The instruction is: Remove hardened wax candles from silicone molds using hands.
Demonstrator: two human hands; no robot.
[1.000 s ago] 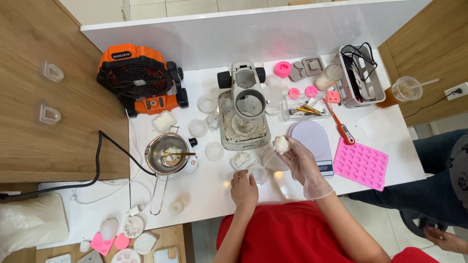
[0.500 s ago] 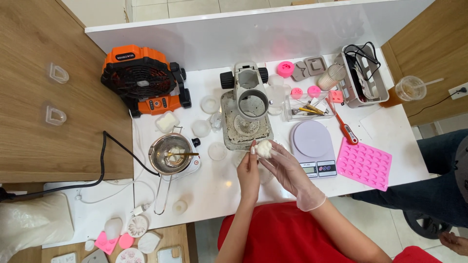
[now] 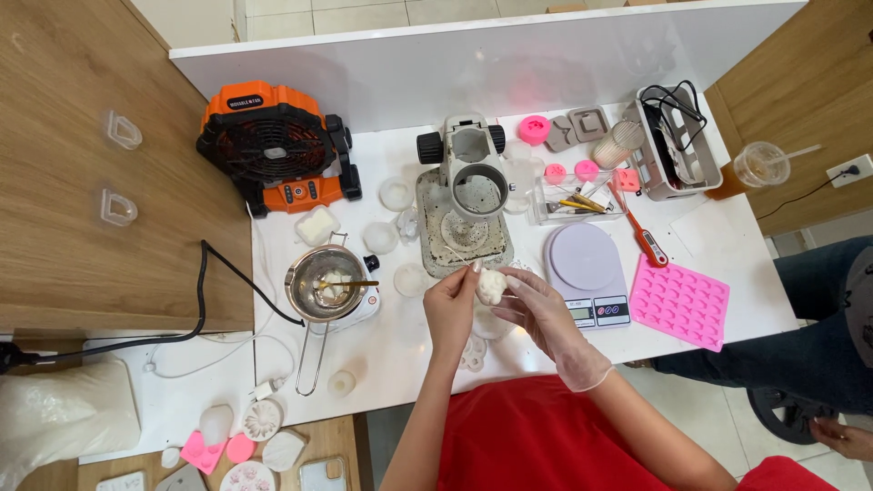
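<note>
Fingers of both my hands meet around one small lumpy white wax piece (image 3: 491,285), held above the white tabletop (image 3: 409,355) just in front of my red-clad lap: my bare left hand (image 3: 451,307) pinches its left side with the fingertips curled in, and my right hand (image 3: 543,314), in a thin clear glove, cups its right side with the fingers half bent, so neither hand is flat open. Just beside my right hand sits one round lilac digital kitchen scale (image 3: 584,271), and to its right lies one pink silicone mould tray with rows of small cavities (image 3: 680,301), with one red-handled probe thermometer (image 3: 644,240) above it. Left of my left hand stands one steel melting pot with a long handle (image 3: 326,284), a gold spoon resting in it. Beyond the wax piece is one grey press stand with a round opening (image 3: 475,189). Farther back on the left stands one orange and black portable fan (image 3: 276,147) with a pale label strip along its top edge. At the far right, off the table, is one clear plastic cup with a straw (image 3: 760,164).
</note>
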